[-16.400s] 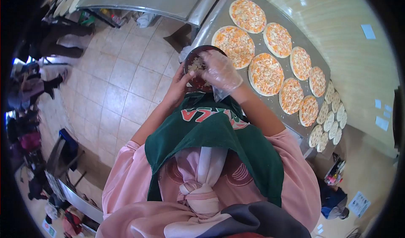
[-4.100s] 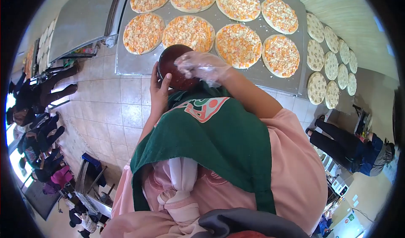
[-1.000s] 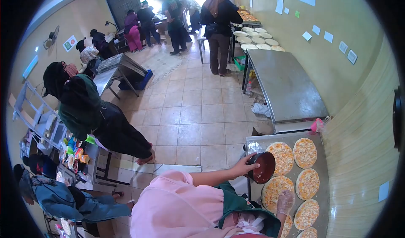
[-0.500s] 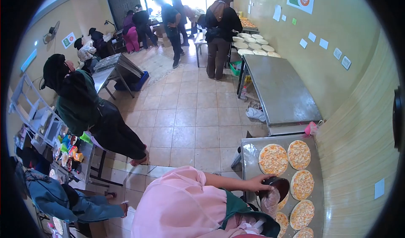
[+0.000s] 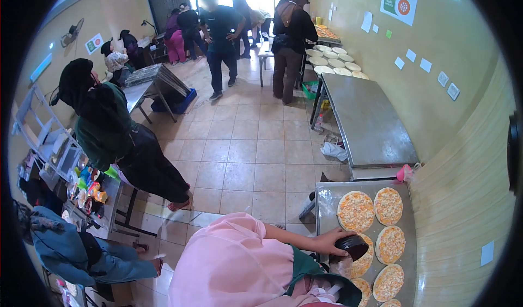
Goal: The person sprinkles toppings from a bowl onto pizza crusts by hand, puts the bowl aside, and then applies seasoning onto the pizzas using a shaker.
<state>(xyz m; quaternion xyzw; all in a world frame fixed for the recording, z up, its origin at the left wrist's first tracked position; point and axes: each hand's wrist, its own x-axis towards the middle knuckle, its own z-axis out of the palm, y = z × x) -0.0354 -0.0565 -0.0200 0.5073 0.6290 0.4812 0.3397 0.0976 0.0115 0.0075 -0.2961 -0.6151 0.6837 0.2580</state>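
Beside the near table: a pink object [image 5: 404, 172] sits by its far wall-side corner; a dark leg-like bar [image 5: 308, 212] juts out by its floor-side edge.
In the way: the sleeve [image 5: 218, 258] and green apron [image 5: 305, 271] fill the foreground, and the bowl [image 5: 354, 246] hides part of one pizza [image 5: 366, 259].
Near table: metal; topped pizzas [image 5: 389, 244] lie along it in two rows, one by the wall-side edge, one by the floor-side edge, the nearest cut off by the apron.
Far table: a metal top [image 5: 370, 124] beyond the near table's far edge; past its far end lie pale dough rounds [image 5: 333, 59]; a white bag [image 5: 333, 150] and a bottle [image 5: 318, 123] are on the floor below its floor-side edge.
Room: tiled floor [image 5: 234, 154]; papers on the wall; people stand around, one in dark green [image 5: 103, 122] at the left.
Bowl: tipped over the floor-side row near the far edge, dark outside showing; its contents cannot be seen.
Left hand [image 5: 332, 241]: bare, fingers closed on the bowl's side.
Right hand [image 5: 340, 264]: in a clear glove, just below the bowl, partly hidden; cannot tell whether spread or pinching.
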